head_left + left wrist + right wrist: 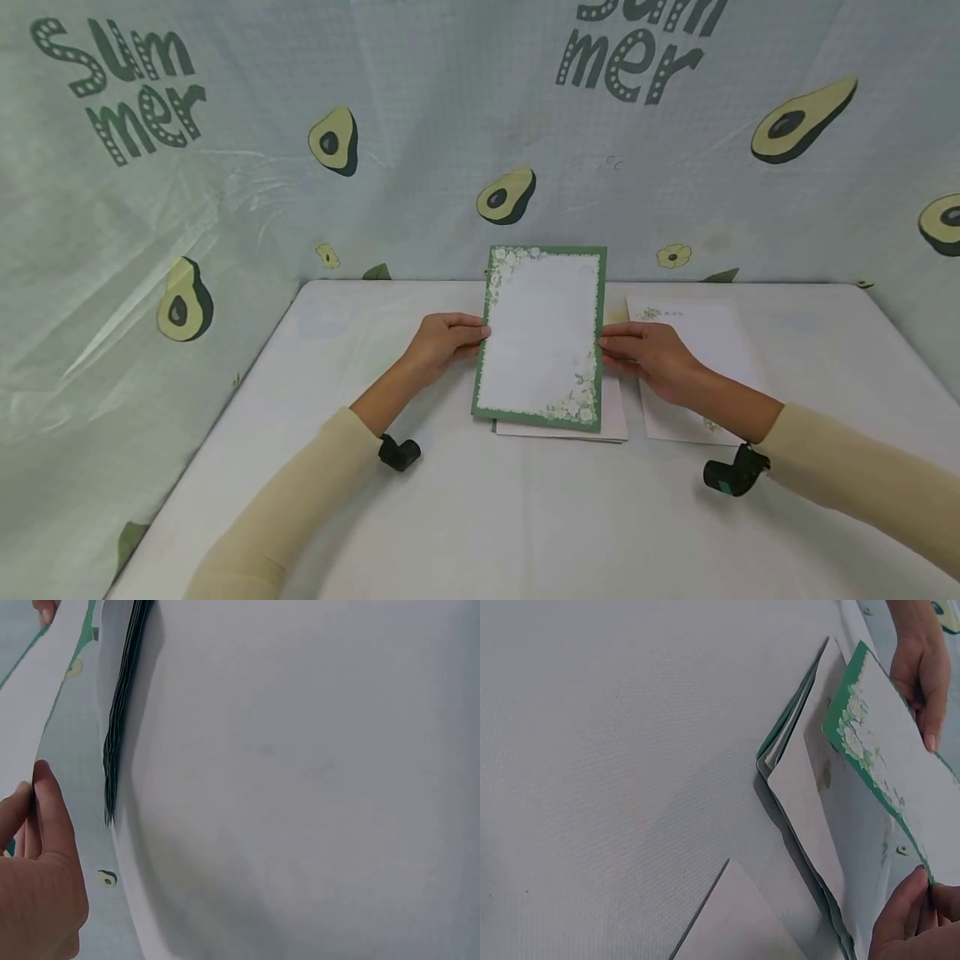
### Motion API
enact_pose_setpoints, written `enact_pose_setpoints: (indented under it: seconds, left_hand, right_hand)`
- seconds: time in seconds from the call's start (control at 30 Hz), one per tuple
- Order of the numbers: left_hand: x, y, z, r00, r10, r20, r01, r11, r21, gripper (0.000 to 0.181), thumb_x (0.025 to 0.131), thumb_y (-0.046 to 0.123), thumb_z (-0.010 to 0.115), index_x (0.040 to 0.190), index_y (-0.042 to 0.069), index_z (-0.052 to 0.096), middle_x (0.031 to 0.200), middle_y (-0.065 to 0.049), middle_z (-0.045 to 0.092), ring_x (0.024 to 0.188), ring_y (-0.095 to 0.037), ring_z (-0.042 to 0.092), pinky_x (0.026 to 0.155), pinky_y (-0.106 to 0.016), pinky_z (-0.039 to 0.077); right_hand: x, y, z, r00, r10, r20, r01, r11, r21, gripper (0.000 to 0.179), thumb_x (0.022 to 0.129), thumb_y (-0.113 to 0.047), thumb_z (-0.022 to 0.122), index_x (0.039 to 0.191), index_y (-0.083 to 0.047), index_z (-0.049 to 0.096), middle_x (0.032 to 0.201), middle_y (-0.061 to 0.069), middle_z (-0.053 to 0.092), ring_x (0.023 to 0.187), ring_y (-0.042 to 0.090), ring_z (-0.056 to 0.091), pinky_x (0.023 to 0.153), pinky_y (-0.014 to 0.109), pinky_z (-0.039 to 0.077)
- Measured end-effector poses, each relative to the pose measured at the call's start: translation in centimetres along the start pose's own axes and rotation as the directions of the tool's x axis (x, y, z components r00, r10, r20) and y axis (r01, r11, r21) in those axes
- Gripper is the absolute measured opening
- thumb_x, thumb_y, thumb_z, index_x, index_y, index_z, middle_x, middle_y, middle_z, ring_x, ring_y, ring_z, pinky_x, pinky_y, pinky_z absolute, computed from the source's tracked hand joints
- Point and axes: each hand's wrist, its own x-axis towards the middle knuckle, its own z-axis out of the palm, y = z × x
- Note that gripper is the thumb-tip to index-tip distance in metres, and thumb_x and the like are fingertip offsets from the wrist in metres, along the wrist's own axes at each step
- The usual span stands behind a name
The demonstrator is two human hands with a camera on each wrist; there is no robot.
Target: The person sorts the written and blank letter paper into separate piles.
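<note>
A sheet of stationery paper (540, 333) with a green border and white flowers in two opposite corners is raised at the middle of the table. My left hand (444, 343) pinches its left edge between thumb and fingers, seen closely in the left wrist view (45, 870). On the opposite edge, my right hand (651, 357) pinches the same sheet. Beneath it lies a stack of papers (562, 432), mostly hidden by the raised sheet; green edges show among its layers in the right wrist view. The sheet stands apart from the stack at its lower corner there.
To the right of the stack, a pale sheet with small flower prints (697, 358) lies on the white table (480, 525). A cloth backdrop (420, 167) printed with avocados rises behind the table and along its left side. Each wrist wears a small black camera (399, 454).
</note>
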Motion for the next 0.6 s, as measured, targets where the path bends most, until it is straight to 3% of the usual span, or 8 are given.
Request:
enact_pose_setpoints:
  seconds: [0.23, 0.6]
  left_hand:
    - [-0.1, 0.6, -0.6, 1.0, -0.009, 0.023, 0.009, 1.0, -0.004, 0.024, 0.096, 0.003, 0.071, 0.118, -0.005, 0.066, 0.102, -0.007, 0.069, 0.083, -0.01, 0.07, 0.087, -0.029, 0.062]
    - [-0.8, 1.6, -2.3, 0.998, -0.049, 0.028, 0.048, 0.998, 0.043, 0.037, 0.097, 0.005, 0.07, 0.13, -0.006, 0.061, 0.115, -0.012, 0.067, 0.09, -0.011, 0.07, 0.082, -0.023, 0.062]
  right_hand:
    - [0.1, -0.1, 0.0, 0.999, -0.018, 0.026, 0.018, 0.999, 0.027, 0.049, 0.102, -0.004, 0.06, 0.144, 0.015, 0.041, 0.113, 0.0, 0.064, 0.099, 0.004, 0.069, 0.098, 0.025, 0.056]
    - [0.5, -0.3, 1.0, 0.999, -0.015, 0.045, 0.014, 1.0, 0.013, 0.05, 0.102, -0.006, 0.063, 0.143, 0.014, 0.044, 0.113, 0.001, 0.065, 0.099, 0.005, 0.07, 0.097, 0.025, 0.056]
